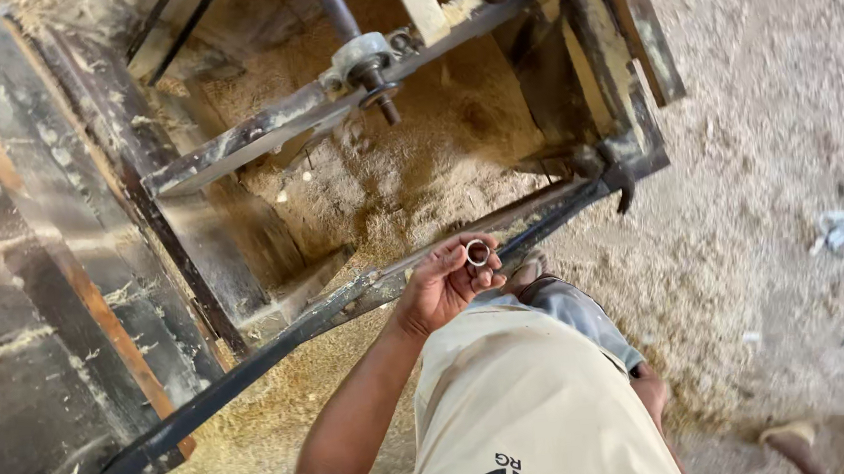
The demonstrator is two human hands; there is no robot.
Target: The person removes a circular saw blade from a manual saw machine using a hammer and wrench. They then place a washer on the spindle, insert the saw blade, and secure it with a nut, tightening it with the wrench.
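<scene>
My left hand (446,283) is raised in front of my beige shirt and pinches a small metal ring (478,254) between thumb and fingertips. The ring hangs just above a dark steel bar (280,343) of a machine frame. Beyond it, a round shaft with a grey bearing housing (364,59) sits on a crossbar (263,131) of the frame. Only a small part of my right hand (652,389) shows, low beside my hip and mostly hidden by the shirt.
Sawdust (417,167) fills the pit inside the frame and covers the ground. Dark metal panels (35,297) stand at the left. A white scrap (841,229) lies on the dirt floor at right. Someone's feet (839,438) show at the bottom right.
</scene>
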